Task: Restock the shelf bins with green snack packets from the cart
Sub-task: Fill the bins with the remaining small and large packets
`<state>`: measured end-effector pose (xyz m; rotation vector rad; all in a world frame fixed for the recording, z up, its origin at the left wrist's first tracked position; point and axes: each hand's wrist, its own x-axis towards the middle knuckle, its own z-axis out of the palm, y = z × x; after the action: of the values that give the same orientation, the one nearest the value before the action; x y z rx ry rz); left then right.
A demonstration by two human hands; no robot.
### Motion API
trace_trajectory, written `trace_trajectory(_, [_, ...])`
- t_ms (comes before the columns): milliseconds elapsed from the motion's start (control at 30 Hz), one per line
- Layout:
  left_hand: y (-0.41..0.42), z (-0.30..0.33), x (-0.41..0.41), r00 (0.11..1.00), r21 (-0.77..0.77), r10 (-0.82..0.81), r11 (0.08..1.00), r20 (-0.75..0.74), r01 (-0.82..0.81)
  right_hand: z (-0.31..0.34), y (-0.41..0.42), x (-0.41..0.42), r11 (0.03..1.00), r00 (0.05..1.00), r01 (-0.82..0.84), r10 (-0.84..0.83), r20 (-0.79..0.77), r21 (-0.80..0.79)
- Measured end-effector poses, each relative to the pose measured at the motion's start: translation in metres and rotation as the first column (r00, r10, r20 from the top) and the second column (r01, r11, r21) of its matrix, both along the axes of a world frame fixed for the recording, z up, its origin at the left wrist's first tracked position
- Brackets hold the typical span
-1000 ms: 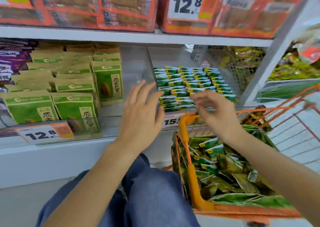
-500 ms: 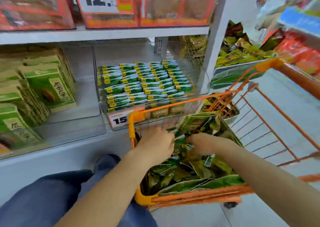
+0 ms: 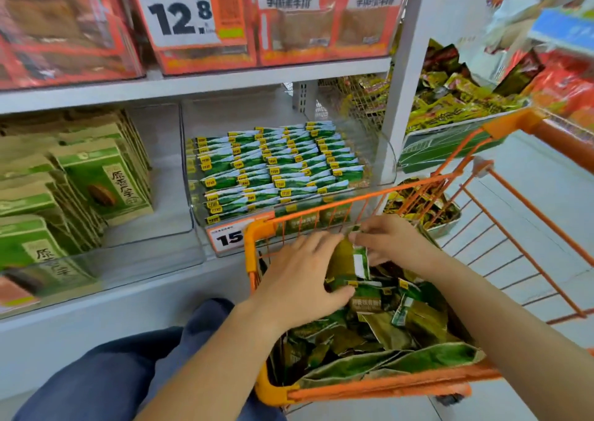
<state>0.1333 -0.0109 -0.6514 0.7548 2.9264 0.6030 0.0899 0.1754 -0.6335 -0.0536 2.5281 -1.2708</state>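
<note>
Both hands down in the orange wire cart [image 3: 321, 391], which sits just in front of the shelf; L hand [image 3: 299, 279] lies palm-down w/ fingers fairly straight, thumb tip touching a loose green foil snack packet [image 3: 364, 295] on top of the heap; R hand [image 3: 385, 243] has fingers curled, pinching a small green-and-white packet [image 3: 359, 259] that stands upright btwn the two hands; rest of the heap fills the cart, inside a big green torn-open bag [image 3: 418, 361]. Clear plastic shelf bin [image 3: 384, 150] behind the cart rim holds neat rows of the same packets, stacked to approx. its front lip; white price tag [image 3: 225, 237] on its front, partly hidden by the cart corner. Bin to the L holds green-and-tan boxes [image 3: 106, 179]; red packs [image 3: 324, 18] on the shelf above.
</note>
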Motion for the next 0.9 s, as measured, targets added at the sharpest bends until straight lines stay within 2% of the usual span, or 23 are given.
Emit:
trace_trajectory(67, [0.004, 0.001, 0.006, 0.99, -0.032, 0.028, 0.999, -0.136, -0.032, 0.017, -0.007, 0.006, 0.971, 0.988, 0.104, -0.076, 0.134, -0.217])
trace_trajectory(133, [0.008, 0.003, 0.009, 0.942, 0.016, 0.085, 0.996, -0.324, -0.085, 0.03, -0.015, 0.008, 0.954, 0.983, 0.091, -0.04, 0.181, -0.285])
trace_trajectory(167, [0.009, 0.006, 0.009, 0.919, 0.083, 0.128, 0.991, -0.373, -0.104, 0.038, -0.019, 0.006, 0.953, 0.985, 0.055, -0.002, 0.175, -0.297])
trace_trajectory(233, [0.009, 0.022, 0.001, 0.922, 0.234, 0.215, 0.962, -0.322, -0.142, 0.056, -0.023, -0.003, 0.948, 0.997, 0.026, 0.001, 0.083, -0.317])
trace_trajectory(267, [0.008, 0.03, -0.006, 0.93, 0.292, 0.265, 0.938, -0.256, -0.187, 0.06, -0.021, -0.01, 0.956, 0.999, 0.038, -0.044, -0.015, -0.291])
trace_trajectory(300, [0.008, 0.037, -0.015, 0.928, 0.342, 0.321, 0.907, -0.188, -0.245, 0.06, -0.016, -0.019, 0.978, 0.979, 0.066, -0.102, -0.177, -0.197])
trace_trajectory(333, [0.007, 0.043, -0.025, 0.92, 0.401, 0.372, 0.867, -0.125, -0.296, 0.056, -0.008, -0.03, 0.993, 0.919, 0.115, -0.109, -0.38, -0.006])
trace_trajectory(367, [0.006, 0.048, -0.035, 0.912, 0.452, 0.405, 0.827, -0.065, -0.335, 0.049, 0.0, -0.038, 0.951, 0.837, 0.189, -0.027, -0.547, 0.243])
trace_trajectory(400, [0.006, 0.055, -0.045, 0.911, 0.49, 0.412, 0.799, -0.024, -0.349, 0.039, 0.008, -0.042, 0.862, 0.782, 0.249, 0.09, -0.617, 0.441])
trace_trajectory(467, [0.009, 0.065, -0.068, 0.918, 0.523, 0.395, 0.776, 0.032, -0.352, 0.013, 0.022, -0.046, 0.76, 0.807, 0.18, 0.249, -0.536, 0.624])
trace_trajectory(567, [0.021, 0.064, -0.11, 0.93, 0.552, 0.351, 0.757, 0.105, -0.349, -0.004, 0.035, -0.05, 0.727, 0.83, 0.025, 0.368, -0.42, 0.686])
trace_trajectory(700, [0.05, 0.054, -0.159, 0.922, 0.485, 0.345, 0.785, 0.174, -0.385, 0.005, 0.036, -0.054, 0.748, 0.836, -0.004, 0.367, -0.408, 0.663])
trace_trajectory(833, [0.067, 0.039, -0.187, 0.93, 0.43, 0.344, 0.826, 0.127, -0.364, 0.003, 0.033, -0.053, 0.731, 0.841, -0.013, 0.377, -0.389, 0.682])
trace_trajectory(900, [0.072, 0.034, -0.191, 0.935, 0.349, 0.34, 0.868, 0.096, -0.352, 0.003, 0.034, -0.056, 0.74, 0.838, -0.015, 0.377, -0.395, 0.673])
